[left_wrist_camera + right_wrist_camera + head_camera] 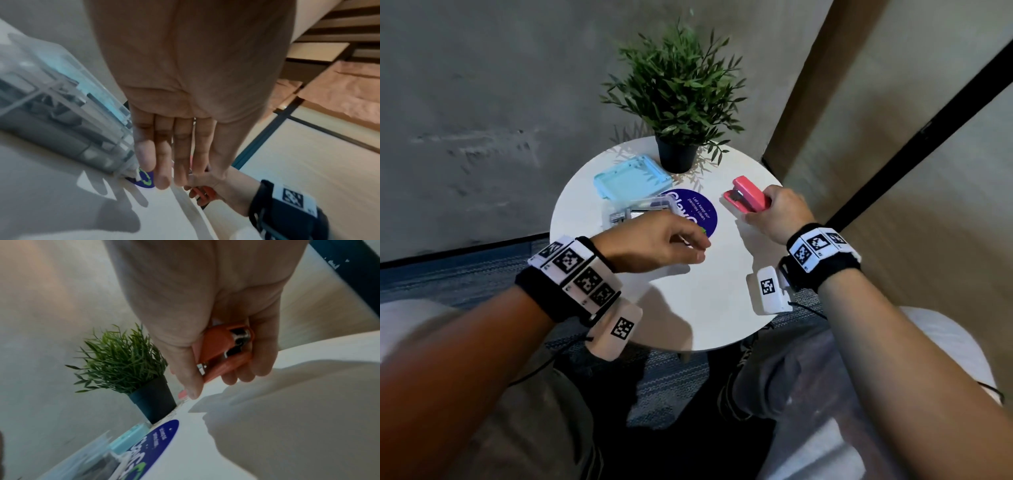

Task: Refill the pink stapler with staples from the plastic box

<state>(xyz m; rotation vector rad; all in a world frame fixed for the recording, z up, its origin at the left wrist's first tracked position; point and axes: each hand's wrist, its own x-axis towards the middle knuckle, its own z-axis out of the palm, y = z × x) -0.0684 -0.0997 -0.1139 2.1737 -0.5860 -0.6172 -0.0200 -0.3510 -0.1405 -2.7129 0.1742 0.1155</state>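
A round white tabletop (pixel 709 308) carries a pink plastic stapler (pixel 751 198), a light-blue plastic lid (pixel 631 178), a dark-blue round sticker (pixel 703 209) and a green leafy plant (pixel 681 85) in a black pot (pixel 676 156).

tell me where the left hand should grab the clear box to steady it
Probably the near long side wall of the clear box, coming from above with thumb and fingers across its width. It lies flat and open on the table, just beyond the left hand, lid off behind it.

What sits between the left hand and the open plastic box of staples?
Nothing visible. The left hand hovers with straight fingers just beside the plastic box, whose blue lid lies apart behind it. The right hand holds the pink stapler well aside.
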